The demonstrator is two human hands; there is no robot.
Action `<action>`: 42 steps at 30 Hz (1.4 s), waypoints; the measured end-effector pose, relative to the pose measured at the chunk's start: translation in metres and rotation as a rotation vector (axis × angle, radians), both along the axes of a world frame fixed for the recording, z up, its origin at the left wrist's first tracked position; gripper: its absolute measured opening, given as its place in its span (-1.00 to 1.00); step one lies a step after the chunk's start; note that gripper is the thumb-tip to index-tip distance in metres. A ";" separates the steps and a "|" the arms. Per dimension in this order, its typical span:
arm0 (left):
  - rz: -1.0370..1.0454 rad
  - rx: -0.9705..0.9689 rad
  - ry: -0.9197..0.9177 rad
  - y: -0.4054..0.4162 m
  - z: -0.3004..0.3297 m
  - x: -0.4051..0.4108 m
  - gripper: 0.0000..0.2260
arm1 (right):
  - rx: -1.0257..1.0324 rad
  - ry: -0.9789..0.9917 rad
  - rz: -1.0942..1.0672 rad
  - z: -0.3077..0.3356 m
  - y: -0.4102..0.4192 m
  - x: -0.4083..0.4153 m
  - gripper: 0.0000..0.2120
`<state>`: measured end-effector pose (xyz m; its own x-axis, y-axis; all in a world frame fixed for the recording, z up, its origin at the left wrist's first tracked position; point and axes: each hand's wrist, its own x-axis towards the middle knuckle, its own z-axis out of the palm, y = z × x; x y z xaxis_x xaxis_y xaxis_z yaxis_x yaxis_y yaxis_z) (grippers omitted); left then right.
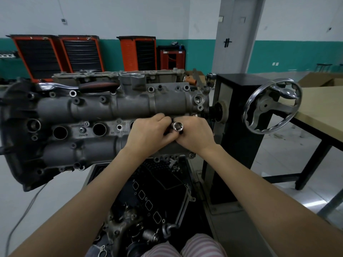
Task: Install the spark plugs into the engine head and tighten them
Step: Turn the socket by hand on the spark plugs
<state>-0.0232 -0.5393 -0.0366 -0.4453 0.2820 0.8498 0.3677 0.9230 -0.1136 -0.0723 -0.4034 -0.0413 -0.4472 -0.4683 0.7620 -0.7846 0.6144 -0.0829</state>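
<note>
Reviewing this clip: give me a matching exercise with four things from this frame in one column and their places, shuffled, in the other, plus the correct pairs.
Things:
1. Shiny chrome socket
2. Chrome ratchet wrench with black and red handle
3. Silver metal handwheel
4. Orange and black tool cabinets

Places:
A. Against the far wall
B. Lying on top of the grey engine head, at its far edge
C. Held between the left hand and right hand
D. On the black stand, right of the engine head

Pairs: 1-C, 2-B, 3-D, 4-A

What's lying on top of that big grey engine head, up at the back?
A chrome ratchet wrench with a black-and-red grip lies along the back top edge of the grey cast-metal engine head. The ledge beneath it is covered, so I can't see what is there.
</note>
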 end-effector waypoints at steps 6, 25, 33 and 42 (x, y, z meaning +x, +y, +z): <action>-0.033 -0.013 -0.008 0.001 0.001 0.002 -0.73 | 0.046 0.019 -0.030 0.001 -0.002 0.003 -0.79; -0.021 -0.005 -0.008 0.000 0.001 0.002 -0.72 | 0.041 0.001 -0.018 0.000 -0.001 0.000 -0.81; -0.014 -0.009 0.028 -0.001 -0.001 0.000 -0.69 | 0.004 -0.004 0.043 0.002 0.002 0.004 -0.87; -0.022 -0.005 -0.011 0.002 0.002 0.001 -0.73 | 0.047 0.019 -0.014 0.001 0.000 0.001 -0.80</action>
<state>-0.0219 -0.5370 -0.0347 -0.4480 0.2963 0.8435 0.3892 0.9140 -0.1143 -0.0717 -0.4038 -0.0402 -0.4401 -0.4974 0.7476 -0.7769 0.6284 -0.0393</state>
